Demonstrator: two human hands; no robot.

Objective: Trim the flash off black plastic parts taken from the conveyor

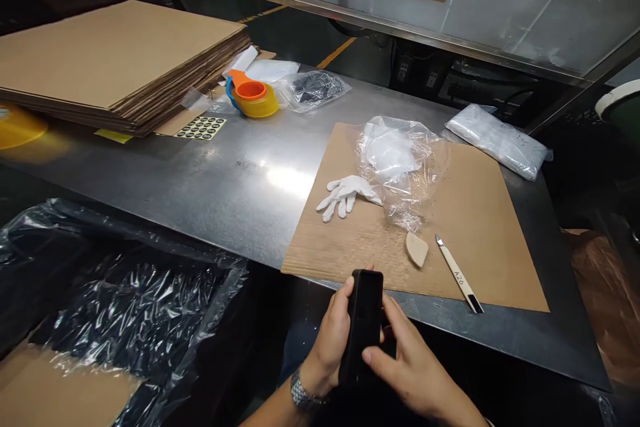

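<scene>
Slab (361, 323), black, smooth, oblong, upright in curled left hand (331, 340), right hand (417, 370) pinching its lower end

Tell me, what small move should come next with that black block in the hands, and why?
Probably raise the black block onto the cardboard sheet. The left hand and right hand both grip it below the edge of the steel table, while the white-handled blade and tan wedge lie untouched on the sheet just ahead.
</scene>
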